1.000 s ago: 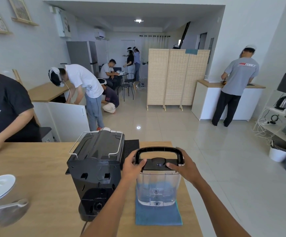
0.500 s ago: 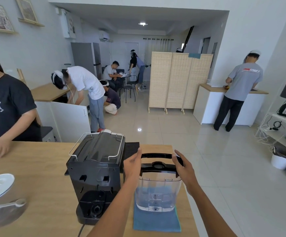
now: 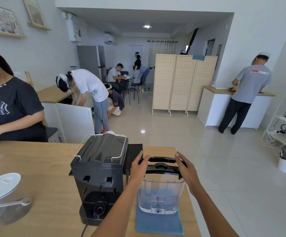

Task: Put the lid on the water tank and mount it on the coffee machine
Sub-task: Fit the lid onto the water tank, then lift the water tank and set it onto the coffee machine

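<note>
The clear water tank [image 3: 161, 197] stands upright on a blue cloth [image 3: 159, 223] near the table's right edge. Its black lid [image 3: 162, 168] sits on top, and the black handle [image 3: 161, 159] is tilted back behind it. My left hand [image 3: 138, 168] grips the lid's left end, while my right hand [image 3: 186, 171] presses on the right end with fingers stretched forward. The black coffee machine [image 3: 101, 168] stands just left of the tank, its back turned to me, apart from the tank.
A clear pitcher with a white lid [image 3: 2, 189] is at the near left. A black mat [image 3: 135, 154] lies behind the machine. The machine's cord [image 3: 85, 231] runs toward me. A person in a black shirt [image 3: 10, 108] works at the table's far left.
The handle has swung from upright to tilted back. Both hands shifted from the handle down to the lid's ends. The tank stays on the cloth.
</note>
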`<move>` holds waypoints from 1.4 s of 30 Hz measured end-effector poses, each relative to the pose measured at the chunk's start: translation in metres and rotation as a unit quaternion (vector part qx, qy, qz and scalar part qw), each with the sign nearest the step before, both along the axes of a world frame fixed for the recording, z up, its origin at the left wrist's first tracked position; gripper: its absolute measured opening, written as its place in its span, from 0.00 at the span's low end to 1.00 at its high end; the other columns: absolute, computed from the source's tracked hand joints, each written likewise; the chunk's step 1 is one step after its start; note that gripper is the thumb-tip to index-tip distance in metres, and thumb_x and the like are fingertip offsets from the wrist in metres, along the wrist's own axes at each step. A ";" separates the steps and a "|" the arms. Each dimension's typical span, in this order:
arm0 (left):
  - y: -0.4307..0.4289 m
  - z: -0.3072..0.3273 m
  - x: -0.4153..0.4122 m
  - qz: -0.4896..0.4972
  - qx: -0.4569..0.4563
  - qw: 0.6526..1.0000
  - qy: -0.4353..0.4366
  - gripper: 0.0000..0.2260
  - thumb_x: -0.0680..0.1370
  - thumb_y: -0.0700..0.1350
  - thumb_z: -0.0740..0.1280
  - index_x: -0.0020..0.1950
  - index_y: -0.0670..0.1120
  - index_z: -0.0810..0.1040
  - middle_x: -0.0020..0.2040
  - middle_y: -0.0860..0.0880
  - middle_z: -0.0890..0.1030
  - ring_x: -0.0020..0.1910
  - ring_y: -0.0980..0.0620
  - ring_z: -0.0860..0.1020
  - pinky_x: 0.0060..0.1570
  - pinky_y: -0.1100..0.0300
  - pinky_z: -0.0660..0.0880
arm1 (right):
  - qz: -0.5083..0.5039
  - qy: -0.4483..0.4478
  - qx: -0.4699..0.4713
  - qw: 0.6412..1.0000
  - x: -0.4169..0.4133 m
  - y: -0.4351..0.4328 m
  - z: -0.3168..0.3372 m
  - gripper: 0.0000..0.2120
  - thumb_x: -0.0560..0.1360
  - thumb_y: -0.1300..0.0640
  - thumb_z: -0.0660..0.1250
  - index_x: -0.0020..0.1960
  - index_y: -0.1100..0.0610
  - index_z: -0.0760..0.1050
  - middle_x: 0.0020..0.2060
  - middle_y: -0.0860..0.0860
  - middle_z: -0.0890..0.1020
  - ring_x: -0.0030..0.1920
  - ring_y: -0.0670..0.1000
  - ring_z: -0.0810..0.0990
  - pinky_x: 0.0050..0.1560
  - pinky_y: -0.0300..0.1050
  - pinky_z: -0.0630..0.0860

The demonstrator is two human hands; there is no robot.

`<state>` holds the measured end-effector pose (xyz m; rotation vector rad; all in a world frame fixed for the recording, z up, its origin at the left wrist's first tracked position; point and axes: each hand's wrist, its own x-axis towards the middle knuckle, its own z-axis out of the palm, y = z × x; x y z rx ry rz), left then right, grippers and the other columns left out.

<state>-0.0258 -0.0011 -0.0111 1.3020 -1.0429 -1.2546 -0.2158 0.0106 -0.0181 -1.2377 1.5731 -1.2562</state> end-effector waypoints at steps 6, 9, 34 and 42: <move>0.011 -0.008 0.010 -0.041 -0.016 0.998 -0.049 0.25 0.81 0.53 0.64 0.78 0.59 0.63 0.76 0.51 0.69 0.76 0.50 0.65 0.64 0.60 0.61 | 0.027 0.017 -0.008 0.999 -0.004 0.004 -0.007 0.26 0.76 0.34 0.61 0.72 0.39 0.70 0.67 0.49 0.78 0.64 0.51 0.78 0.59 0.43 0.74; 0.019 -0.014 0.014 -0.051 -0.029 0.994 -0.094 0.30 0.80 0.57 0.65 0.80 0.63 0.56 0.75 0.50 0.70 0.70 0.52 0.70 0.63 0.60 0.62 | 0.051 0.078 -0.016 0.996 -0.011 0.013 -0.013 0.29 0.74 0.32 0.59 0.73 0.37 0.67 0.62 0.50 0.81 0.55 0.52 0.81 0.61 0.45 0.74; 0.026 -0.054 0.040 -0.195 -0.103 0.913 -0.343 0.46 0.72 0.46 0.77 0.69 0.82 0.50 0.81 0.45 0.59 0.81 0.42 0.51 0.74 0.40 0.60 | 0.157 0.271 -0.129 0.941 -0.027 0.020 -0.066 0.48 0.63 0.36 0.77 0.78 0.42 0.59 0.65 0.43 0.76 0.60 0.46 0.76 0.58 0.33 0.71; 0.041 -0.056 0.041 -0.184 -0.124 0.922 -0.316 0.43 0.75 0.46 0.75 0.67 0.83 0.51 0.82 0.46 0.56 0.81 0.44 0.45 0.74 0.37 0.53 | 0.126 0.238 -0.151 0.951 -0.021 0.038 -0.063 0.45 0.63 0.42 0.80 0.74 0.32 0.60 0.60 0.45 0.78 0.59 0.45 0.76 0.58 0.43 0.79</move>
